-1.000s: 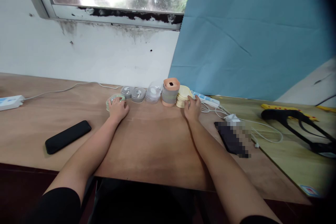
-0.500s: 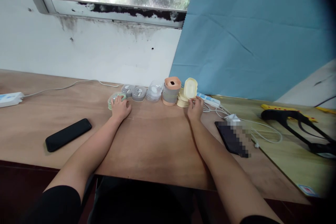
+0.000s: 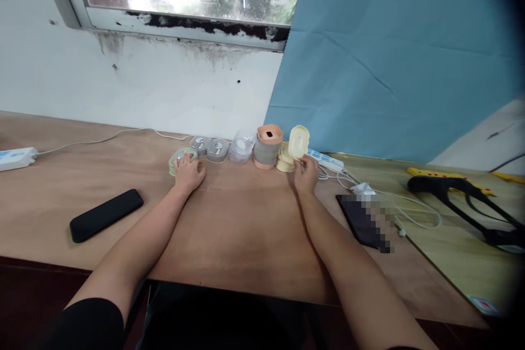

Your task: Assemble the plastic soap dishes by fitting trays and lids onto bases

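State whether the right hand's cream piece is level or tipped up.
Tipped up: the right hand holds the cream piece with its broad face toward the camera.

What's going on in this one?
A person's right hand holds a shallow cream piece tilted up at a stack of cream pieces. The left hand rests on a green-rimmed case. Between the hands stand two grey cases, clear plastic pieces and an orange-and-grey stack.
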A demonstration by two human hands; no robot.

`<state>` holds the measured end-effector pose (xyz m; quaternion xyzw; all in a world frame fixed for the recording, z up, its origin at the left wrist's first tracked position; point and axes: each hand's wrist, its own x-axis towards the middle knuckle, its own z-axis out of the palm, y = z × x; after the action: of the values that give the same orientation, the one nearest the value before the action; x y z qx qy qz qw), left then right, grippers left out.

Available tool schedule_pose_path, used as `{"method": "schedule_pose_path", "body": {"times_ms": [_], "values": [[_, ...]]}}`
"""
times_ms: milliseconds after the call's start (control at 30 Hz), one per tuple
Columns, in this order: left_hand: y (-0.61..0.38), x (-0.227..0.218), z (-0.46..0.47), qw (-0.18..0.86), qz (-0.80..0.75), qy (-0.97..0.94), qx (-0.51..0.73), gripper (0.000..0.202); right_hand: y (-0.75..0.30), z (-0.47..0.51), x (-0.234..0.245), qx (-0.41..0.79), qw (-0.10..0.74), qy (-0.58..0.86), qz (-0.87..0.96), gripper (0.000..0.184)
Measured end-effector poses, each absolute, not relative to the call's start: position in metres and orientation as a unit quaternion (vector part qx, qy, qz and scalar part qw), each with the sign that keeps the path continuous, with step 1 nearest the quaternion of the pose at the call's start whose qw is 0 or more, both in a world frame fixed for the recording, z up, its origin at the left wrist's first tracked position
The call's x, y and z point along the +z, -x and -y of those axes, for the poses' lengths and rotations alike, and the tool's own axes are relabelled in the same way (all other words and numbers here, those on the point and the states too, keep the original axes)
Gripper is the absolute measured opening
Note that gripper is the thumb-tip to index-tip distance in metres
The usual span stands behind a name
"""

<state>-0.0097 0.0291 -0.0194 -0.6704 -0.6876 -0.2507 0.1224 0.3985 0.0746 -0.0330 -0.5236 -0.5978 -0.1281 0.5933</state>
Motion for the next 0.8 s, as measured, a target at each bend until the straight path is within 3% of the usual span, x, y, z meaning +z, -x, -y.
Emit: {"method": "schedule_pose_path", "body": {"times_ms": [567,800], "values": [[0.010,-0.018,-0.028,0.112,0.687,0.671,-0.255,0.030,-0.396,-0.076,-0.036,-0.111,0.592,0.527,0.600,0.021],[0.011,-0.019,-0.029,0.115,0.683,0.673,-0.260,0.032,-0.391,-0.066,-0.026,-0.148,0.629,0.516,0.562,0.026]]}}
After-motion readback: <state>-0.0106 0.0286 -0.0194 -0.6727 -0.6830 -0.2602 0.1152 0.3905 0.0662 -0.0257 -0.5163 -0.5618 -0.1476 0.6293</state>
